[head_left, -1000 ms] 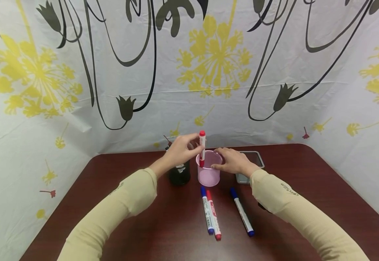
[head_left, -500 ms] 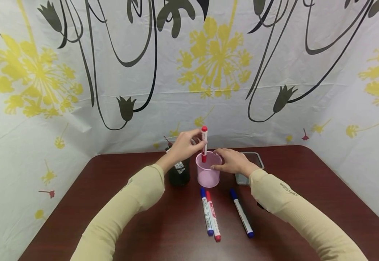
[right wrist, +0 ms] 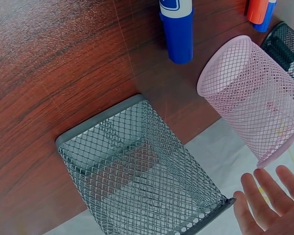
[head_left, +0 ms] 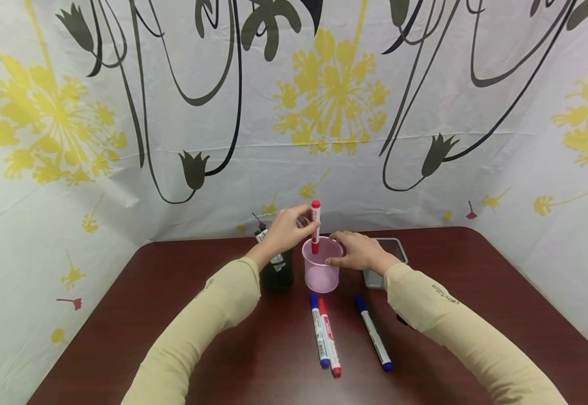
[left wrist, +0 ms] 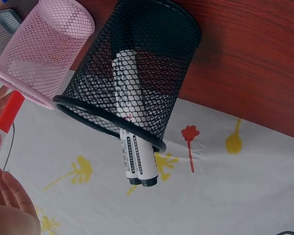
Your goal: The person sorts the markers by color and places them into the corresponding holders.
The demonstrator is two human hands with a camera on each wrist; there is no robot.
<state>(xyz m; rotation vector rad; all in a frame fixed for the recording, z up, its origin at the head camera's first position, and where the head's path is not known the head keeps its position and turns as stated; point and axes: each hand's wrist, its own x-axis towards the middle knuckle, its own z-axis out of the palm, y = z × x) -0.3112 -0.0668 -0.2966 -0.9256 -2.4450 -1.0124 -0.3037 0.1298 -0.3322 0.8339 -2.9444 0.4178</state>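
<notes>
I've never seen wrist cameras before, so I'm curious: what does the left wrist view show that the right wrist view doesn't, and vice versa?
Only left wrist: the left hand, its held red marker, and two marker ends poking past the black cup's rim.
Only right wrist: the lying red marker.
Both: pink cup, black cup, gray holder, table.

The left wrist view crops the red marker point(left wrist: 4, 121).

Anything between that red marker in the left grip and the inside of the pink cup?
Nothing visible. The red marker is held nearly upright at the open mouth of the pink cup; the right grip is at the cup's right side, beside that path.
</notes>
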